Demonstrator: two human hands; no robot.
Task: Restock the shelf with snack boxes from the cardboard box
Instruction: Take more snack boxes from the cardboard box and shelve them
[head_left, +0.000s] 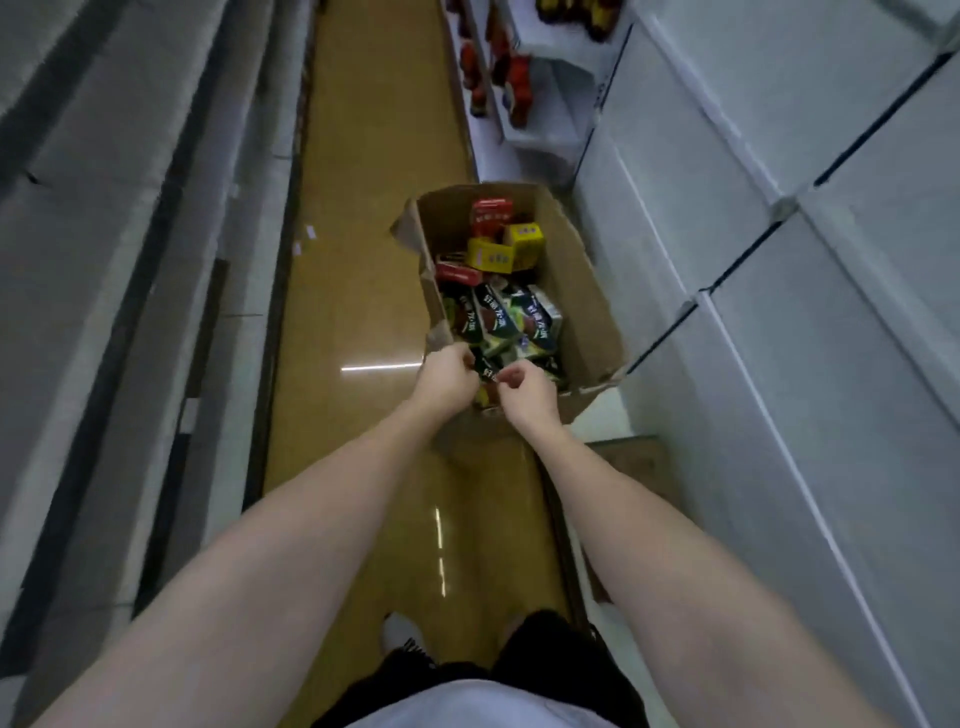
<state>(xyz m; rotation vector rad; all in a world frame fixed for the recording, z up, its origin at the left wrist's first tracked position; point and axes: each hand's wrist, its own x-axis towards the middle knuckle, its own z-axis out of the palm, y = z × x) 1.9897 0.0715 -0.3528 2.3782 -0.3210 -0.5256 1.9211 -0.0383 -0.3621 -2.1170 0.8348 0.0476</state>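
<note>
While curled over the near end of the cardboard box, left hand fingers pinching a dark green snack box; right hand fingers bent in, holding nothing clearly visible. Beyond, more green cartons, then yellow boxes and red boxes heaped inside. Box standing on brown aisle floor, beside white shelving.

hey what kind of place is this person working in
Most likely a shop aisle. White shelving lines the glossy yellowish floor, red packaged goods sit on a far shelf, and an open brown cardboard box holds dark green snack boxes.
</note>
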